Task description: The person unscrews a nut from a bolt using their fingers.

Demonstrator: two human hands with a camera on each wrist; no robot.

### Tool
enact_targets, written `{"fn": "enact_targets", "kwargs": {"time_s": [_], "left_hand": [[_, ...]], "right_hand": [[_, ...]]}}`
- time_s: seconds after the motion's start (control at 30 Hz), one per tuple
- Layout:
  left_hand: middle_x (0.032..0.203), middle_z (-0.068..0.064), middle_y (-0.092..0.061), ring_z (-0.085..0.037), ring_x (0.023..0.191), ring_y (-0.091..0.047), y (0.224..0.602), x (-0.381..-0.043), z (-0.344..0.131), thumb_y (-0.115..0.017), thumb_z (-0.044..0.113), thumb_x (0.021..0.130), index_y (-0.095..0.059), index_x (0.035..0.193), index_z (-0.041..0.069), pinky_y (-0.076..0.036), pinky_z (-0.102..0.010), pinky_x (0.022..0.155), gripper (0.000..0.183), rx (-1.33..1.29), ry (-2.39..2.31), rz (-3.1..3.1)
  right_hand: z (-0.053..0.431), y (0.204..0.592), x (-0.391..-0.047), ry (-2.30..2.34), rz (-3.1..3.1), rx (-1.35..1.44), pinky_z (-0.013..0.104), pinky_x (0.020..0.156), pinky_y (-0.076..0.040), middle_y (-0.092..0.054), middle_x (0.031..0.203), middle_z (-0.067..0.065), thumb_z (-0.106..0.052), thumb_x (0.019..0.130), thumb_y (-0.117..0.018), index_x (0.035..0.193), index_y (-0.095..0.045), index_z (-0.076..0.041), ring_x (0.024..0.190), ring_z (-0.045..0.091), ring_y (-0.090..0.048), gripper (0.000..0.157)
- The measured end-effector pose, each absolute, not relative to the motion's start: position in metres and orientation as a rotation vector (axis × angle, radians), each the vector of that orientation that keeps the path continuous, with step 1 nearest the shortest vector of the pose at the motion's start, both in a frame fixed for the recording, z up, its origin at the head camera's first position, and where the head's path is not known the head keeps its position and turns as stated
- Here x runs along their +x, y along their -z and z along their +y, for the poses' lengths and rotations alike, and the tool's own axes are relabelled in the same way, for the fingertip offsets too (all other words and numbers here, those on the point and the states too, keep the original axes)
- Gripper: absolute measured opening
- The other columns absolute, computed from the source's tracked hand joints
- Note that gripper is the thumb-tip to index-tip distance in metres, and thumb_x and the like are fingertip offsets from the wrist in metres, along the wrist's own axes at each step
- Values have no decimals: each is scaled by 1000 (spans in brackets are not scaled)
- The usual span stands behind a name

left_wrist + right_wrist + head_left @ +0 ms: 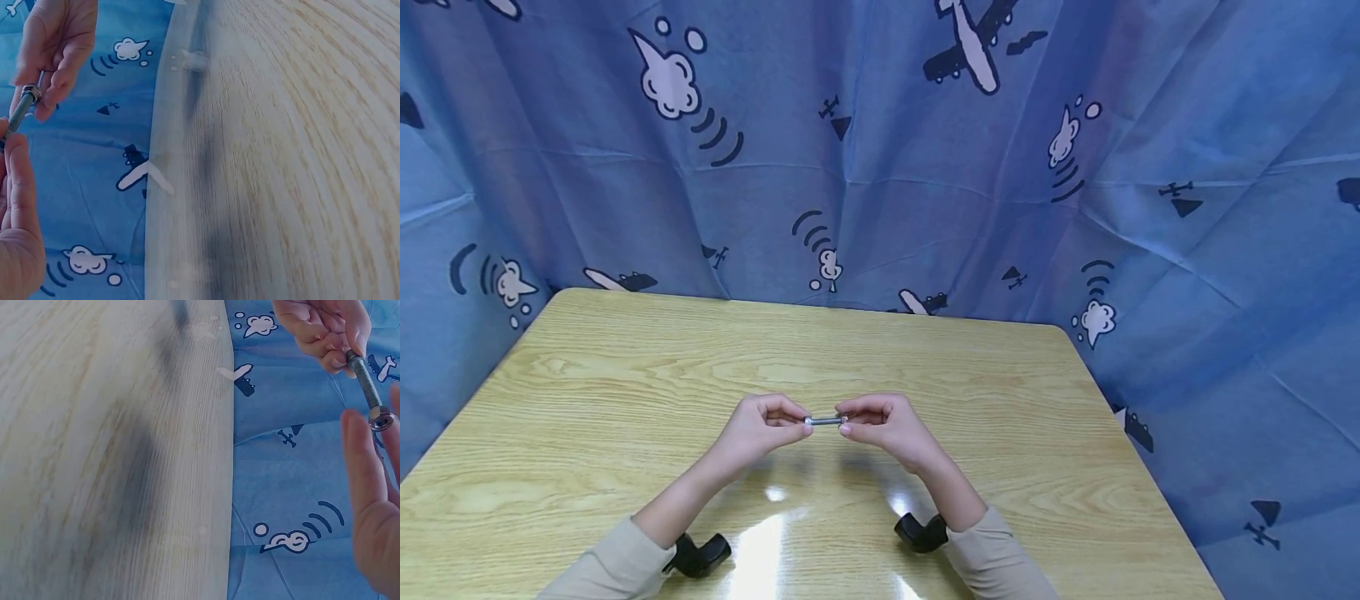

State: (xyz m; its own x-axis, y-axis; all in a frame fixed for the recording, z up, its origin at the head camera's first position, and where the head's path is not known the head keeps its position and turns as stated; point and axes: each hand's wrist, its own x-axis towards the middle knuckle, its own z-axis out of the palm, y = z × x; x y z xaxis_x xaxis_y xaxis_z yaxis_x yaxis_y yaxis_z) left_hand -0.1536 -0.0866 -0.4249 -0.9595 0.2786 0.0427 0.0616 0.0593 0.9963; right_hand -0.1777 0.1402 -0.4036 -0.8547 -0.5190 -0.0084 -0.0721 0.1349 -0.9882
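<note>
A metal bolt (pixel 367 384) with a threaded shank is held lengthwise between the two hands, raised over the table. My left hand (pixel 758 427) pinches one end of it between thumb and fingers, which partly cover that end. At the other end sits a shiny hex nut (pixel 380 419), also visible in the left wrist view as a nut (pixel 31 92) beside the right fingertips. Thumb and fingers of my right hand (pixel 891 427) close around this nut from both sides. Between the hands, the middle of the shank shows bare.
A wood-grain table (pixel 625 375) lies beneath both hands, with bright reflections near its front. Blue curtains (pixel 887 208) printed with planes and clouds hang behind it and at the sides. Black wrist devices (pixel 698 557) stick out from the beige sleeves (pixel 1000 558).
</note>
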Motion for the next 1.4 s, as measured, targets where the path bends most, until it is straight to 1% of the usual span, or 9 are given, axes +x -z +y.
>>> {"fn": "enact_targets", "kwargs": {"time_s": [0.1, 0.23, 0.33, 0.47, 0.63, 0.77, 1.0, 1.2, 1.4], "left_hand": [[91, -11, -67, -21, 79, -66, 425, -153, -86, -74, 14, 79, -67, 96, -3, -54, -30, 71, 25, 348, -2016, 2172], [90, -10, -67, -20, 79, -66, 425, -152, -86, -74, 14, 79, -67, 95, -3, -54, -30, 71, 24, 343, -2011, 2174], [91, -10, -67, -21, 80, -65, 425, -152, -86, -74, 15, 79, -67, 96, -2, -54, -30, 72, 25, 344, -2014, 2163], [91, -11, -66, -22, 80, -65, 425, -152, -86, -74, 16, 80, -66, 96, -3, -54, -31, 72, 27, 358, -2017, 2156], [90, -10, -66, -21, 79, -65, 425, -152, -86, -74, 16, 80, -66, 97, -3, -54, -30, 72, 27, 349, -2019, 2150], [89, -9, -67, -19, 78, -65, 424, -152, -86, -74, 14, 79, -66, 96, -4, -54, -30, 71, 26, 328, -2020, 2151], [88, -10, -67, -19, 77, -65, 423, -151, -85, -74, 14, 79, -66, 96, -6, -54, -29, 71, 28, 347, -2012, 2168], [91, -10, -67, -20, 80, -65, 421, -151, -86, -74, 15, 79, -66, 96, -4, -54, -30, 72, 26, 336, -2019, 2153], [92, -11, -66, -21, 80, -65, 422, -151, -86, -74, 15, 80, -66, 97, -3, -54, -30, 72, 26, 349, -2023, 2153]], "right_hand": [[139, 403, -178, 1769, 2041, -545, 33, 77, -54, -64, 105, 22, -7, 87, -65, 117, -57, 12, 85, 15, -66, 36], [138, 402, -178, 1722, 2030, -498, 35, 75, -55, -67, 93, 19, -14, 92, -60, 114, -58, 14, 78, 15, -66, 36], [138, 402, -178, 1711, 2030, -491, 34, 74, -55, -67, 92, 23, -11, 91, -61, 110, -59, 16, 76, 14, -66, 33], [139, 402, -177, 1724, 2051, -504, 33, 77, -54, -64, 100, 27, -4, 87, -64, 110, -60, 15, 80, 13, -66, 29], [140, 403, -177, 1725, 2092, -525, 30, 77, -54, -66, 102, 20, -2, 83, -68, 110, -61, 13, 82, 12, -65, 32], [140, 402, -176, 1752, 2069, -526, 31, 77, -54, -66, 100, 18, -5, 85, -67, 114, -59, 11, 82, 13, -65, 34], [138, 402, -177, 1737, 2043, -449, 36, 73, -55, -67, 83, 12, -13, 92, -60, 108, -59, 15, 71, 13, -65, 32], [139, 402, -177, 1782, 2052, -459, 32, 74, -54, -68, 89, 16, -6, 86, -66, 104, -62, 14, 76, 13, -65, 27], [140, 401, -177, 1780, 2084, -487, 28, 72, -53, -67, 89, 9, -3, 81, -70, 104, -61, 15, 77, 12, -64, 30]]}}
